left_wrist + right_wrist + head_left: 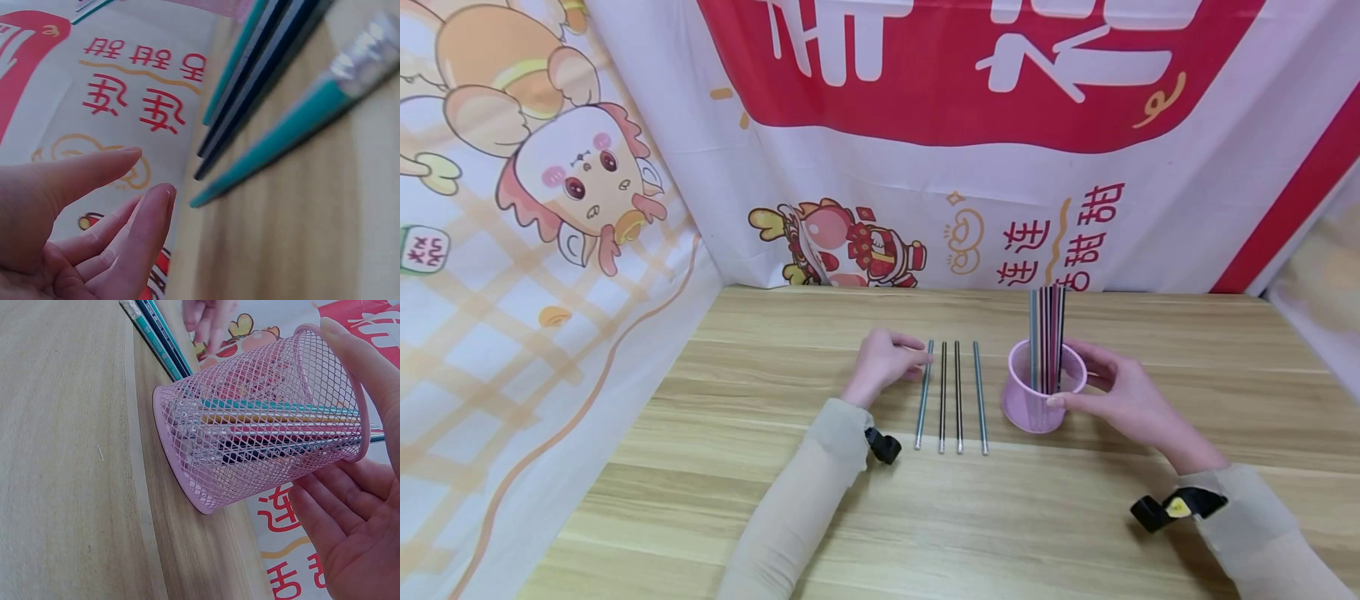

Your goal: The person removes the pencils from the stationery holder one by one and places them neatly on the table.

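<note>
A pink mesh pencil cup (262, 419) stands on the table with several pencils (1047, 342) upright in it. My right hand (1123, 400) grips its right side, thumb over the rim and fingers round the far wall. Left of the cup several pencils lie in a row: a teal pencil (980, 400) nearest it, two dark pencils (958, 400) in the middle and another teal pencil (281, 137) at the left end. Beside that last one's far end is my left hand (889, 360). In the left wrist view its thumb and fingers are apart, with nothing between them.
The wooden table (865, 517) ends at a white and red printed cloth (970, 175) hanging along the back. Another patterned cloth (647, 350) borders the left side. Black wrist straps (883, 446) are worn over both sleeves.
</note>
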A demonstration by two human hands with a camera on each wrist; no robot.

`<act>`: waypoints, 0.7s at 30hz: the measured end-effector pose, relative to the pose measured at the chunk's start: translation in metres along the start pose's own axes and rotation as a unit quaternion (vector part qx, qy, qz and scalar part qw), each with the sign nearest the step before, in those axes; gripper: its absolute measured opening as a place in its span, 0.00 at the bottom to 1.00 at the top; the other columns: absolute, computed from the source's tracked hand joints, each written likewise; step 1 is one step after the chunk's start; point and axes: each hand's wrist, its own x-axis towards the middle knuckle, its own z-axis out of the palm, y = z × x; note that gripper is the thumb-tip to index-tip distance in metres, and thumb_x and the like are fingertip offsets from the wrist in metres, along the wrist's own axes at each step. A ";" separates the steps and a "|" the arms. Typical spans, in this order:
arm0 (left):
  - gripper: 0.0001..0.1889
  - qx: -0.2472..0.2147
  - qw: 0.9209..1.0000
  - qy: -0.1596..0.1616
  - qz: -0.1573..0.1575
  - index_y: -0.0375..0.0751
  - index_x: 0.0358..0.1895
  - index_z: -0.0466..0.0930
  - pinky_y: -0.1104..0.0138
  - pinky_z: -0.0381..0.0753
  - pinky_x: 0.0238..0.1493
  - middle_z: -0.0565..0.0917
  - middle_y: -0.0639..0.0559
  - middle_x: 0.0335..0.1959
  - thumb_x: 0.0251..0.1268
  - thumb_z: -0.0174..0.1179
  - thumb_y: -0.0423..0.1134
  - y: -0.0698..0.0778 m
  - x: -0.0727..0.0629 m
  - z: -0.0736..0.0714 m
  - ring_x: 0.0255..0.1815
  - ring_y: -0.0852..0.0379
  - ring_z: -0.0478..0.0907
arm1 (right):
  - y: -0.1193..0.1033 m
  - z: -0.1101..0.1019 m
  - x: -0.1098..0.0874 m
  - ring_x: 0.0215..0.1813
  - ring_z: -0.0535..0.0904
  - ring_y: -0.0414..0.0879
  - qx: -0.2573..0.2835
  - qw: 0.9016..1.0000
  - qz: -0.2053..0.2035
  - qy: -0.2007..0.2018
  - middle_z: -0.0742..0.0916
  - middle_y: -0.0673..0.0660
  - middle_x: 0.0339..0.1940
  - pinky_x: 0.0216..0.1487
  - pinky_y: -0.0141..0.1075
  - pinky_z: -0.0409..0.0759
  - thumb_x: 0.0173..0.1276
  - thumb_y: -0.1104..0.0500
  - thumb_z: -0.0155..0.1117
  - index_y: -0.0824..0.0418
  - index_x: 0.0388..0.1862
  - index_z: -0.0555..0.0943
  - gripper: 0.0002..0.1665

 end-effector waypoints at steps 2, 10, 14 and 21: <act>0.17 -0.010 1.000 -0.001 0.012 0.33 0.51 0.86 0.61 0.89 0.43 0.88 0.45 0.40 0.59 0.75 0.33 0.005 -0.002 -0.001 0.39 0.46 0.88 | 0.000 0.000 0.000 0.65 0.75 0.61 -0.001 1.000 0.001 0.000 0.76 0.69 0.69 0.57 0.17 0.72 0.59 0.57 0.81 0.69 0.75 0.67 0.50; 0.18 -0.017 0.998 0.000 0.063 0.39 0.50 0.88 0.62 0.89 0.45 0.89 0.50 0.39 0.58 0.77 0.40 0.026 -0.014 -0.001 0.42 0.49 0.88 | -0.001 -0.001 0.000 0.66 0.75 0.61 0.000 1.000 0.010 -0.007 0.76 0.69 0.70 0.57 0.17 0.72 0.60 0.56 0.81 0.68 0.76 0.66 0.51; 0.19 0.016 0.995 0.009 0.098 0.45 0.51 0.88 0.62 0.87 0.48 0.89 0.54 0.40 0.56 0.78 0.45 0.035 -0.021 0.004 0.43 0.56 0.87 | -0.001 -0.002 -0.001 0.66 0.75 0.61 0.000 1.000 0.011 -0.008 0.76 0.69 0.70 0.57 0.17 0.72 0.60 0.56 0.81 0.68 0.76 0.65 0.51; 0.21 0.002 0.988 0.003 0.155 0.46 0.53 0.87 0.67 0.85 0.50 0.89 0.57 0.43 0.55 0.79 0.42 0.043 -0.027 0.018 0.45 0.61 0.85 | -0.001 -0.001 0.000 0.66 0.75 0.60 0.002 1.000 0.009 -0.007 0.76 0.69 0.70 0.57 0.17 0.72 0.60 0.56 0.81 0.68 0.76 0.66 0.51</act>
